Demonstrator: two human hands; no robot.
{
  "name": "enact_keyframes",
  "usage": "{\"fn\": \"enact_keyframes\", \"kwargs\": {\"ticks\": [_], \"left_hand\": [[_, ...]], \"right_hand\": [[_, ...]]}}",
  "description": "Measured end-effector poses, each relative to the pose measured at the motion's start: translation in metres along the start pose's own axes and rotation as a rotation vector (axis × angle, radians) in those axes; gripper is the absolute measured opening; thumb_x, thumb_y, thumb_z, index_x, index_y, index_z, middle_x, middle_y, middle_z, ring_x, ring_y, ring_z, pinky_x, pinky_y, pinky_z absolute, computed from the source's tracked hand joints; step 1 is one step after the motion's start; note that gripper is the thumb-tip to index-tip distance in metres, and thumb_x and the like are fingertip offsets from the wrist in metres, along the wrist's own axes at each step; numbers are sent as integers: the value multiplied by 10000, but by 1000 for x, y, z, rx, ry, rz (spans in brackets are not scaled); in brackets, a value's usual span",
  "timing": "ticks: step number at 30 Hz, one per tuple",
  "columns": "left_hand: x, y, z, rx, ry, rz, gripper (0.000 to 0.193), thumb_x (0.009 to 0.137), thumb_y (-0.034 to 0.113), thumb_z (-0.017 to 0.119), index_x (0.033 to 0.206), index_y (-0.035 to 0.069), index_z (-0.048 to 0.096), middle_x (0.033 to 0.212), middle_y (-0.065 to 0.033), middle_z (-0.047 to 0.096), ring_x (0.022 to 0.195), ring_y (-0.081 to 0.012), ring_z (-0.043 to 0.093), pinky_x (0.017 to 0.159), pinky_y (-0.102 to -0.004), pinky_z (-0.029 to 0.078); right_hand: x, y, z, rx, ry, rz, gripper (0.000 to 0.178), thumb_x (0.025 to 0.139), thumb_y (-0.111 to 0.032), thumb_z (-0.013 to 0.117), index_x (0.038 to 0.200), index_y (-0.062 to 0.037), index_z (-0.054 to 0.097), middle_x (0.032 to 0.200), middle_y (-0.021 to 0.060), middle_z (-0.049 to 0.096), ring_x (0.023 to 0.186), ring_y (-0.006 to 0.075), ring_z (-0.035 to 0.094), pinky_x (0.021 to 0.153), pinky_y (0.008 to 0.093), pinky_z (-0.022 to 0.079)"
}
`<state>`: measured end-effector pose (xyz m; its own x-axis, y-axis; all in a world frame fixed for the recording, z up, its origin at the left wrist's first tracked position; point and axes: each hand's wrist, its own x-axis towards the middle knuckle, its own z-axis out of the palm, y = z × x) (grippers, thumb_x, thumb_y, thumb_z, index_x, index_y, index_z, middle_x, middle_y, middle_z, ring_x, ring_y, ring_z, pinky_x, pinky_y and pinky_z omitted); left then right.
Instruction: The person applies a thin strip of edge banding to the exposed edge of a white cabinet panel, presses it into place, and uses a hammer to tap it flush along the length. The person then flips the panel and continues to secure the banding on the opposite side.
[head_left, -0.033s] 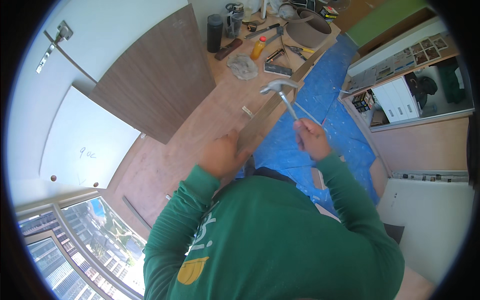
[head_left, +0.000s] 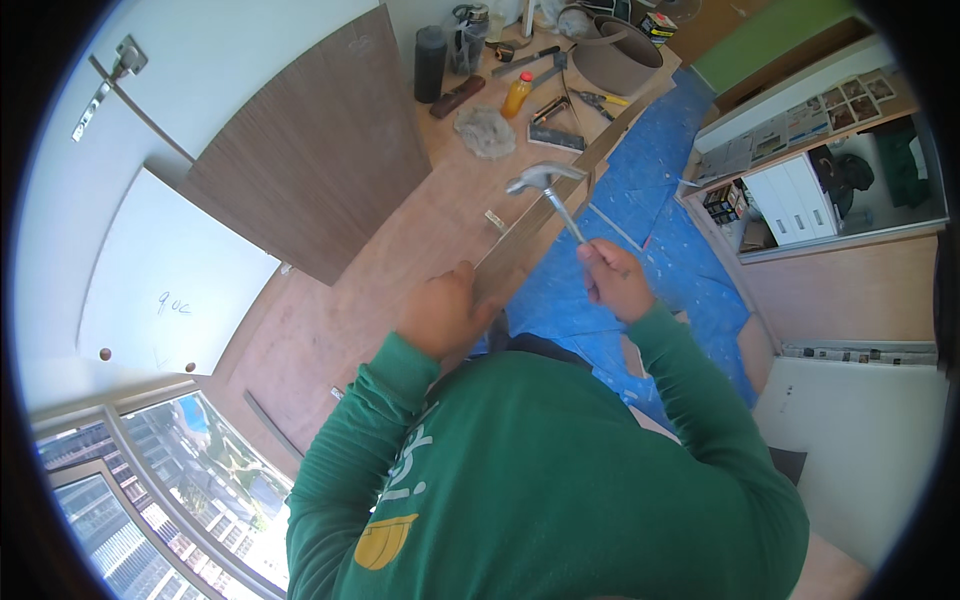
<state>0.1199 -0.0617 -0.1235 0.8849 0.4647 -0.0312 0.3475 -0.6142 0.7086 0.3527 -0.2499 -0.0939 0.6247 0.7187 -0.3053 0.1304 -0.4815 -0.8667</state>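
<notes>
My right hand (head_left: 617, 281) is wrapped round the handle of a claw hammer (head_left: 545, 178). The hammer's metal head hangs at or just above a long wooden strip (head_left: 512, 252) along the worktop's edge; whether they touch I cannot tell. My left hand (head_left: 438, 312) grips the nearer part of this strip, fingers on its left side and thumb on its right. A small pale piece (head_left: 495, 221), perhaps a hinge or clip, lies beside the strip.
The wooden worktop (head_left: 385, 265) carries a leaning brown panel (head_left: 310, 140), pliers (head_left: 598, 102), a small orange bottle (head_left: 517, 95), a dark tumbler (head_left: 430, 64), a crumpled plastic bag (head_left: 485, 132) and a curled edging roll (head_left: 618, 60). Blue sheeting (head_left: 640, 190) covers the floor at right.
The hammer and my right hand have shifted slightly left, bringing the hammer's head further over the strip. My left hand stays in place.
</notes>
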Motion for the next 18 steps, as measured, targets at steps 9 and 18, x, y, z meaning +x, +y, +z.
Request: {"fn": "enact_keyframes", "kwargs": {"ticks": [9,18], "left_hand": [[-8,2,2,68,-33,-108,342,884,281,742,992,-21,623,861,-284,725,829,-488,719,757,-578,577],[-3,3,2,103,-92,-161,365,877,269,779,1030,-46,676,880,-238,768,827,-418,770,759,-517,625]], "right_hand": [[-11,-18,42,-407,-212,-7,560,1145,-500,504,895,-7,590,726,148,569,698,289,566,689,462,493],[64,-7,-9,-632,-88,-93,604,1145,-532,474,922,6,633,751,176,594,714,320,580,718,475,497]]}}
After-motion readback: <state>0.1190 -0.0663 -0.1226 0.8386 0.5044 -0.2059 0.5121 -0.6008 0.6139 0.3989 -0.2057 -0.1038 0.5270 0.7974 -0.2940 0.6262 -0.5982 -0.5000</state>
